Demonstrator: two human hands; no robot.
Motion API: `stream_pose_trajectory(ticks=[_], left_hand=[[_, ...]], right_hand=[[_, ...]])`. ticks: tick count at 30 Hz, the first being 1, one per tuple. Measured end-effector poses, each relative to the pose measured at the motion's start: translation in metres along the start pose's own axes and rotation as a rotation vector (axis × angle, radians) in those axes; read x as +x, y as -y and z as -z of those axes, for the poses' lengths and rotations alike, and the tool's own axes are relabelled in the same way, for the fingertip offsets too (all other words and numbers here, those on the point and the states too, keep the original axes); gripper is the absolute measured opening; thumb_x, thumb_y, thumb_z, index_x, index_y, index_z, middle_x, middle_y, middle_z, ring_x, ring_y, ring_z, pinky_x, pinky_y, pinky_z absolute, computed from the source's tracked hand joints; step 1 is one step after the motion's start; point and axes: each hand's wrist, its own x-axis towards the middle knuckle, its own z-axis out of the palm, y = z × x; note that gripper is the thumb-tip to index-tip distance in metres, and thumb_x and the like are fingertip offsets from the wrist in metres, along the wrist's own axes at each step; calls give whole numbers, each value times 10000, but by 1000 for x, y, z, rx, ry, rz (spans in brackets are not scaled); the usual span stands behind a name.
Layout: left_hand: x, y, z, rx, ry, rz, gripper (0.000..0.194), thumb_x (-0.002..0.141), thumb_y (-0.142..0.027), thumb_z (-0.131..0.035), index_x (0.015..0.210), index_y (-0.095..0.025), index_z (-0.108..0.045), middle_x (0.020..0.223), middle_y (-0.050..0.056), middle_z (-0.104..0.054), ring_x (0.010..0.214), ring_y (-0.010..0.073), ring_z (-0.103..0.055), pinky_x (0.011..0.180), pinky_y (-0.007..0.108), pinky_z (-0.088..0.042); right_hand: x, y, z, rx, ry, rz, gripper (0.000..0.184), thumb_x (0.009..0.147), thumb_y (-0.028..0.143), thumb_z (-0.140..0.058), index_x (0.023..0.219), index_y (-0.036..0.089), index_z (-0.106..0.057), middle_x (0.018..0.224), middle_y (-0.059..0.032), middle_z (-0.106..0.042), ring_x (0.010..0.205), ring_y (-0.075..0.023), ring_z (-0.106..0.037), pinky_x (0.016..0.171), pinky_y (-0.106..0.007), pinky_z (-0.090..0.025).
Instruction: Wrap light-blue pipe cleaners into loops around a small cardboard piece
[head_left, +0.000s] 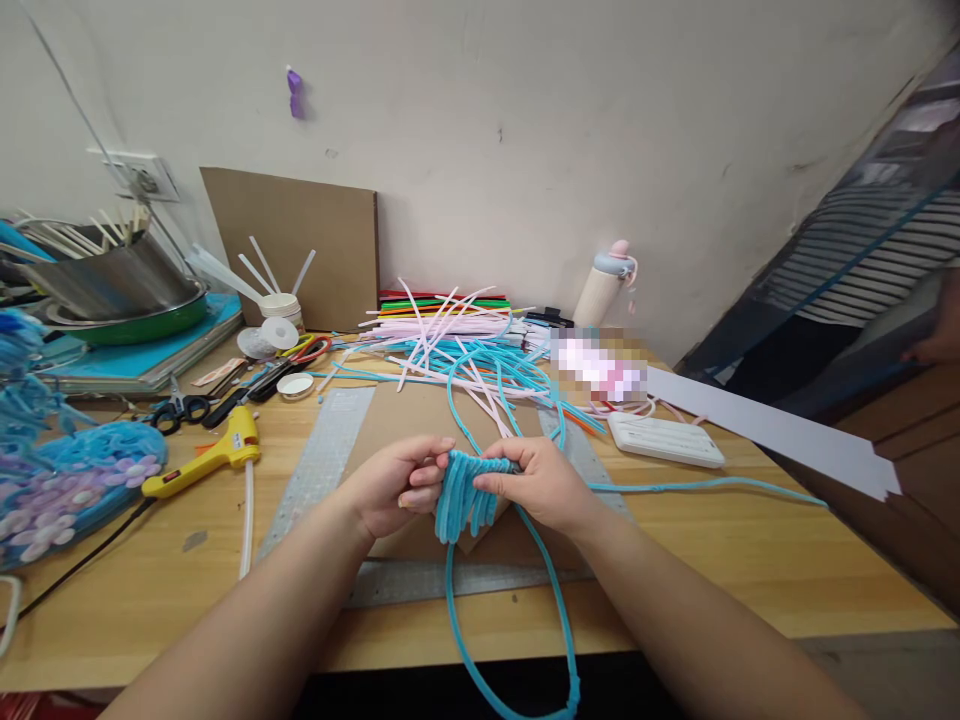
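A bundle of blue pipe cleaners (454,500), bent into side-by-side loops along a twisted top edge, hangs between my hands. My left hand (409,485) pinches its upper left corner, fingers curled. My right hand (540,480) grips the right end between thumb and fingers. From the bundle a long blue strand (562,610) curves down past the table's front edge and back up. Another blue strand (712,484) stretches right across the table. Below my hands lies a brown cardboard sheet (397,430) on a grey cutting mat (315,470).
Pink and blue pipe cleaners (480,350) are heaped behind my hands. On the left lie a yellow glue gun (210,465), scissors (180,408) and a blue flower piece (90,480). A white keyboard (666,440) and a bottle (604,285) stand right. Another person (862,250) is at far right.
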Motion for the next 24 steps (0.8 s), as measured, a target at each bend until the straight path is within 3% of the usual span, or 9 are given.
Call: stream_pose_trajectory(ticks=[5, 9, 11, 13, 14, 15, 17, 20, 24], left_hand=[[-2, -6, 6, 10, -11, -51, 243, 803, -248, -475, 586, -138, -472, 350, -94, -275, 253, 16, -199, 285, 141, -102], [-3, -9, 6, 221, -118, -108, 256, 790, -321, -470, 590, -163, -449, 366, -104, -210, 279, 34, -138, 313, 175, -94], [-3, -8, 2, 512, -348, -286, 279, 777, -363, -489, 582, -168, -450, 396, -90, -244, 320, 50, -200, 347, 185, -155], [-5, -5, -4, 904, -648, -607, 248, 760, -379, -535, 636, -166, -508, 484, -47, -399, 438, 86, -378, 445, 209, -292], [-7, -3, -7, 1105, -747, -767, 210, 755, -375, -554, 702, -171, -551, 578, -18, -496, 553, 118, -467, 539, 239, -354], [-8, -2, -11, 1284, -771, -885, 183, 756, -364, -566, 782, -183, -584, 695, 7, -571, 679, 151, -520, 646, 279, -381], [-10, 1, -15, 1538, -641, -974, 189, 766, -329, -577, 917, -219, -605, 878, 23, -633, 851, 188, -544, 800, 341, -351], [-10, 3, -17, 1652, -425, -918, 156, 784, -269, -573, 928, -249, -630, 874, -1, -675, 818, 178, -557, 827, 344, -322], [-5, 4, -12, 1562, -425, -888, 97, 777, -291, -590, 788, -267, -683, 734, -9, -692, 674, 166, -538, 763, 314, -321]], right_hand=[[1, 2, 7, 65, -3, 84, 244, 770, 346, -592, 944, 178, -625, 883, -36, -648, 821, -167, -584, 752, -290, -446], [2, 0, 15, 162, -5, 51, 209, 794, 342, -563, 901, 170, -617, 807, -31, -650, 747, -146, -600, 719, -282, -470], [3, -1, 16, 152, -11, 42, 199, 790, 341, -567, 868, 168, -628, 775, -26, -649, 711, -141, -598, 697, -280, -474], [3, -1, 14, 121, -28, 40, 205, 793, 343, -561, 869, 169, -638, 779, -28, -654, 711, -146, -600, 696, -285, -475], [2, -1, 11, 97, -37, 38, 207, 794, 343, -559, 871, 170, -643, 786, -29, -657, 723, -151, -603, 702, -289, -474], [2, -1, 8, 72, -44, 37, 208, 794, 342, -558, 875, 172, -648, 794, -31, -660, 739, -156, -605, 711, -293, -474], [2, -2, 2, 36, -68, 44, 207, 793, 338, -563, 890, 177, -649, 828, -35, -666, 786, -168, -607, 744, -304, -471], [2, -6, -5, 67, -89, 69, 212, 797, 331, -559, 934, 182, -624, 895, -39, -665, 840, -170, -607, 781, -316, -469], [2, -8, -4, 3, -78, 60, 201, 811, 340, -538, 894, 174, -616, 813, -30, -657, 780, -161, -602, 734, -300, -463]])
